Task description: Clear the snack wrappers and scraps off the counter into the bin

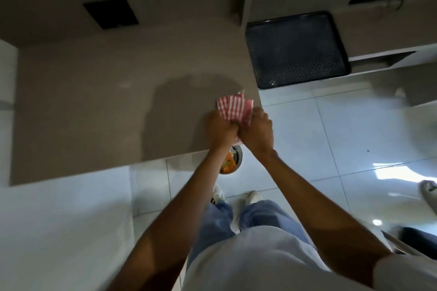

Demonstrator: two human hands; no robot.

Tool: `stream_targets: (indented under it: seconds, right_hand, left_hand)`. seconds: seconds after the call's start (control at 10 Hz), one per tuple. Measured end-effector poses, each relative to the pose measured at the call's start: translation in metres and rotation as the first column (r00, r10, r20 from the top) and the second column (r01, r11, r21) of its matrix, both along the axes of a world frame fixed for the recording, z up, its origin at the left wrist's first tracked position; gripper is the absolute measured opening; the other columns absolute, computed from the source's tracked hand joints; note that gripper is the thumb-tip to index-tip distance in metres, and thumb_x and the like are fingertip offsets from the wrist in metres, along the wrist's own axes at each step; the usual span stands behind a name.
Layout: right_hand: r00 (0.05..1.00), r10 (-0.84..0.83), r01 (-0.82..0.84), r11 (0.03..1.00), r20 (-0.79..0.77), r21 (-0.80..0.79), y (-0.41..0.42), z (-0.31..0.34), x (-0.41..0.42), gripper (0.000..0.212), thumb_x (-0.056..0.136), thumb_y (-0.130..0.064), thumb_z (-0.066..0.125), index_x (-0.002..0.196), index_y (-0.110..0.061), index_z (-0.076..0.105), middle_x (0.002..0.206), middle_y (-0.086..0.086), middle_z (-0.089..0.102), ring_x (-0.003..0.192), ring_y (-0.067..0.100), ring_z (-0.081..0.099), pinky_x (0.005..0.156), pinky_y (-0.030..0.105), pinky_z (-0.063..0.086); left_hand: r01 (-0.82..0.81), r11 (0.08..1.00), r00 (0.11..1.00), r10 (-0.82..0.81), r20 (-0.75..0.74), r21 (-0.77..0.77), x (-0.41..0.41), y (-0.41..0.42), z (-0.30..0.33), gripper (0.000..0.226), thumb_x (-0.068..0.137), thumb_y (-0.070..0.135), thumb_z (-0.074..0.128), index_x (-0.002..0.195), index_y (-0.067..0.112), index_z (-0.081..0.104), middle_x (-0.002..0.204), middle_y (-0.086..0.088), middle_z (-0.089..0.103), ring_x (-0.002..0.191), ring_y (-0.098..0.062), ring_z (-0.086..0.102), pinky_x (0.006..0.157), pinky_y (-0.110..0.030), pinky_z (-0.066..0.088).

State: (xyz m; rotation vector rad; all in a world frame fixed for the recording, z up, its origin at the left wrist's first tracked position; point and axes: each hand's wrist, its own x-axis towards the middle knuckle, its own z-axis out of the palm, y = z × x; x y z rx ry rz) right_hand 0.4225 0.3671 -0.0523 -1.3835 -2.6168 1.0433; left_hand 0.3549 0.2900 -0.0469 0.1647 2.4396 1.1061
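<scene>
Clenched together near frame centre, the left hand and the right hand are seen gripping a red-and-white striped cloth, whose free part fans out toward 12 o'clock from the knuckles. The cloth is held at the near right corner of the grey counter; whether it is pressed to the surface or lifted just off it cannot be told. Whether any scrap is bundled inside it is hidden by the fingers.

At 6 o'clock from the hands, just below the counter's near edge, a small round bin is glimpsed on the floor, partly covered by the left forearm. Orange and yellow wrappers are seen lying inside it.

Outward across the counter, toward 9 and 10 o'clock, no wrappers or scraps are made out on the visible top; only a dark square cutout is noted at 11 o'clock. A black perforated tray is set at 1 o'clock, beyond the counter's right edge. Motion blur softens fine detail, so crumbs cannot be ruled out.

Judgement: the clearing is taken to be nearly complete, with the wrappers already binned and a final wipe or gathering with the cloth left, at the corner just above the bin.
</scene>
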Motion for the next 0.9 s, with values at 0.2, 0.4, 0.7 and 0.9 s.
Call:
stream_targets:
  seconds: [0.2, 0.4, 0.7, 0.9]
  right_hand:
    - [0.992, -0.101, 0.108, 0.990, 0.081, -0.090, 0.045, 0.004, -0.025, 0.042, 0.084, -0.023, 0.065, 0.121, -0.007, 0.055, 0.114, 0.017, 0.073, 0.108, 0.040, 0.070, 0.090, 0.047, 0.061]
    - [0.970, -0.160, 0.130, 0.978, -0.183, -0.165, 0.164, 0.005, -0.079, 0.043, 0.085, -0.019, 0.071, 0.126, -0.010, 0.063, 0.118, 0.014, 0.073, 0.108, 0.032, 0.071, 0.091, 0.041, 0.059]
    - [0.997, -0.038, 0.022, 0.971, -0.064, -0.237, 0.283, -0.046, -0.189, 0.052, 0.092, -0.019, 0.066, 0.141, -0.004, 0.053, 0.139, 0.023, 0.060, 0.129, 0.039, 0.059, 0.108, 0.044, 0.050]
    - [0.974, 0.222, -0.206, 0.945, -0.035, 0.255, 0.247, -0.014, -0.166, 0.058, 0.088, -0.028, 0.069, 0.140, -0.006, 0.053, 0.136, 0.023, 0.058, 0.126, 0.044, 0.055, 0.102, 0.054, 0.046]
  left_hand:
    - [0.061, 0.997, 0.993, -0.057, 0.099, -0.041, -0.021, 0.049, -0.004, 0.014, 0.091, 0.006, 0.069, 0.098, 0.000, 0.079, 0.102, -0.021, 0.080, 0.086, -0.026, 0.070, 0.063, -0.014, 0.039]
    - [-0.006, 0.997, 0.991, -0.005, 0.137, 0.076, -0.079, 0.164, 0.002, 0.025, 0.087, -0.003, 0.061, 0.105, 0.000, 0.078, 0.108, -0.020, 0.080, 0.105, -0.037, 0.075, 0.093, -0.047, 0.060]
    - [0.081, 0.993, 0.995, -0.076, 0.058, -0.089, -0.172, 0.264, -0.021, 0.040, 0.092, 0.001, 0.058, 0.130, 0.001, 0.070, 0.135, -0.021, 0.071, 0.126, -0.036, 0.066, 0.107, -0.042, 0.050]
    - [0.112, 0.992, 0.988, -0.104, -0.117, 0.061, -0.150, 0.222, 0.023, 0.033, 0.086, -0.003, 0.051, 0.111, -0.004, 0.073, 0.108, -0.024, 0.076, 0.092, -0.029, 0.067, 0.081, -0.032, 0.051]
